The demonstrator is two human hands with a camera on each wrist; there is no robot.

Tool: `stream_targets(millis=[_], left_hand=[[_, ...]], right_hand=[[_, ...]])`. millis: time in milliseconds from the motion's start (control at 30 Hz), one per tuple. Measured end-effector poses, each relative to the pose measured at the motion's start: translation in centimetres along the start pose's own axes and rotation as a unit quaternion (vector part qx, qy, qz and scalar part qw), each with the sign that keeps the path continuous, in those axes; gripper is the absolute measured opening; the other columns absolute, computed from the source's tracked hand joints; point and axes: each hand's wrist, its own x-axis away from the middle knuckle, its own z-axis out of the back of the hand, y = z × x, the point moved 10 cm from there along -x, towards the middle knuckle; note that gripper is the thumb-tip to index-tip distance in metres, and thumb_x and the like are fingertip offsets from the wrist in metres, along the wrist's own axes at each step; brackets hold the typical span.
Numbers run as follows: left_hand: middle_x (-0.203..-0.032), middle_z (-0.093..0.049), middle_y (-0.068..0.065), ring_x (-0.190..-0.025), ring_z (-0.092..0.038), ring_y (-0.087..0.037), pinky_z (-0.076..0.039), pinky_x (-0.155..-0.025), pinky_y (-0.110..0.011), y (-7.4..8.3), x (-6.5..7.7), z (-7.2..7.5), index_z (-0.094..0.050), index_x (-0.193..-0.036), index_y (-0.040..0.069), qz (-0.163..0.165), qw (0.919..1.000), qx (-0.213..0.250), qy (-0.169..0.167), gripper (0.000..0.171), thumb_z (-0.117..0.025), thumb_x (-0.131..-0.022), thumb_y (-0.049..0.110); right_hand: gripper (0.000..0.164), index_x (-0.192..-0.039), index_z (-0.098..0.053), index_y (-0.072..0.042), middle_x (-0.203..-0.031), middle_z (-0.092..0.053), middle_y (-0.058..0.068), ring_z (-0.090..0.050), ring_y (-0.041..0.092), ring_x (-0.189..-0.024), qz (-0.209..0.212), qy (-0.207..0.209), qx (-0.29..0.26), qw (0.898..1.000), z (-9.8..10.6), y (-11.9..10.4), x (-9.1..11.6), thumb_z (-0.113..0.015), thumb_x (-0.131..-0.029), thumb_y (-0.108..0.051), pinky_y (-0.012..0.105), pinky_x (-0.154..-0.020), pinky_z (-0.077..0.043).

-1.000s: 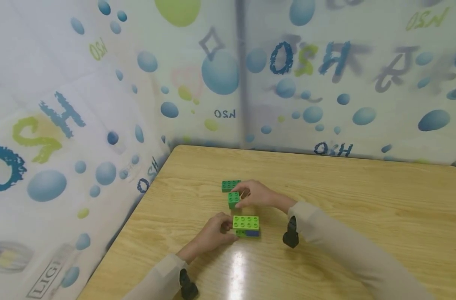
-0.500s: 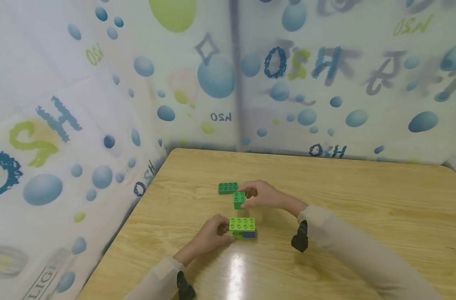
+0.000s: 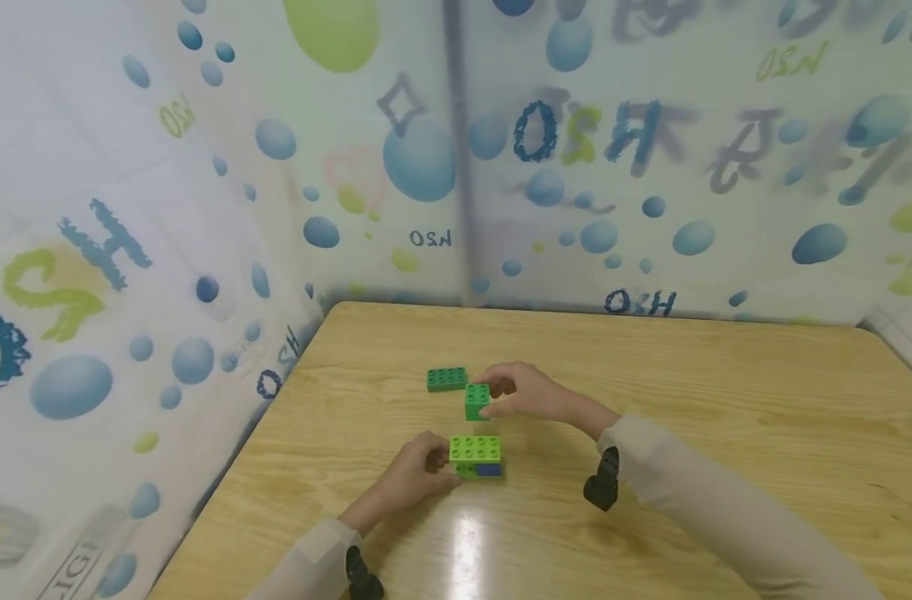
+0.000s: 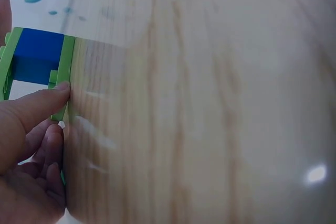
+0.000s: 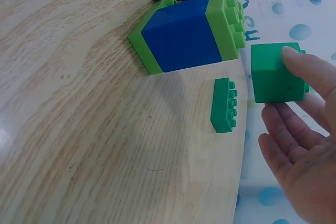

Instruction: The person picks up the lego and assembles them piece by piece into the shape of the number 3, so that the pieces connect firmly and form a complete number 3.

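Observation:
On the table stands a small stack of building bricks, made of a blue brick between two lime-green ones. My left hand pinches the stack's bottom lime brick at its left end, thumb on the near side and fingers beyond. My right hand holds a green square brick by its right part, studs up, between thumb and fingers. In the right wrist view that green brick appears raised off the table. Past it lies a flat dark-green brick with two rows of studs.
The wooden table runs back to a wall covered with printed bubbles and lettering. A second wall borders the table's left side. Black wrist cameras are strapped over both sleeves.
My right hand has moved the green square brick rightward, away from the flat dark-green brick and in line behind the stack. My left hand keeps its hold. The head view has shifted slightly.

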Motion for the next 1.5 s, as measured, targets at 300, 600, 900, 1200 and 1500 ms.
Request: stream_targets(millis=[300,600,900,1200,1500], left_hand=[[-0.09,-0.051,-0.003,-0.087,-0.048,-0.017,-0.044,-0.078,-0.031,-0.5,0.0,-0.2,-0.061,-0.105,-0.001,0.004,1.0,0.006,-0.005,0.036,-0.075,-0.075,0.013],[-0.091,-0.051,-0.002,-0.088,-0.048,-0.017,-0.043,-0.079,-0.032,-0.7,0.0,-0.3,-0.061,-0.106,-0.001,0.003,0.9999,0.012,-0.007,0.036,-0.075,-0.075,0.014],[-0.092,-0.051,-0.004,-0.088,-0.048,-0.017,-0.043,-0.08,-0.031,-0.7,-0.2,-0.4,-0.06,-0.104,-0.001,0.004,0.9998,0.021,-0.006,0.034,-0.074,-0.076,0.012],[-0.093,-0.051,-0.004,-0.088,-0.048,-0.018,-0.044,-0.079,-0.031,-0.5,-0.1,-0.3,-0.06,-0.104,-0.001,0.007,0.9998,0.018,-0.006,0.034,-0.074,-0.076,0.012],[-0.093,-0.051,-0.004,-0.088,-0.049,-0.017,-0.044,-0.079,-0.03,-0.5,-0.2,-0.2,-0.06,-0.103,-0.001,0.005,0.9998,0.017,-0.006,0.032,-0.074,-0.076,0.01]], right_hand=[[0.046,-0.123,-0.056,-0.008,-0.11,-0.059,0.003,-0.056,0.019,-0.099,-0.013,0.009,0.007,1.0,0.3,-0.3,0.7,-0.069,-0.082,-0.024,0.045,-0.093,-0.041],[0.045,-0.122,-0.056,-0.008,-0.106,-0.06,0.002,-0.056,0.018,-0.096,-0.004,0.006,0.008,1.0,0.2,-1.1,1.3,-0.069,-0.083,-0.026,0.045,-0.092,-0.041],[0.043,-0.12,-0.057,-0.006,-0.1,-0.062,0.001,-0.057,0.017,-0.094,0.007,-0.007,-0.008,1.0,-0.4,-1.7,2.5,-0.068,-0.083,-0.025,0.046,-0.091,-0.041],[0.043,-0.12,-0.057,-0.007,-0.101,-0.062,0.0,-0.057,0.018,-0.095,0.004,0.002,-0.016,1.0,-0.7,-1.3,3.6,-0.068,-0.083,-0.027,0.048,-0.089,-0.042],[0.041,-0.118,-0.059,-0.007,-0.105,-0.061,0.001,-0.057,0.018,-0.095,0.016,0.021,-0.008,1.0,-1.0,-1.5,4.2,-0.069,-0.083,-0.024,0.046,-0.088,-0.044]])
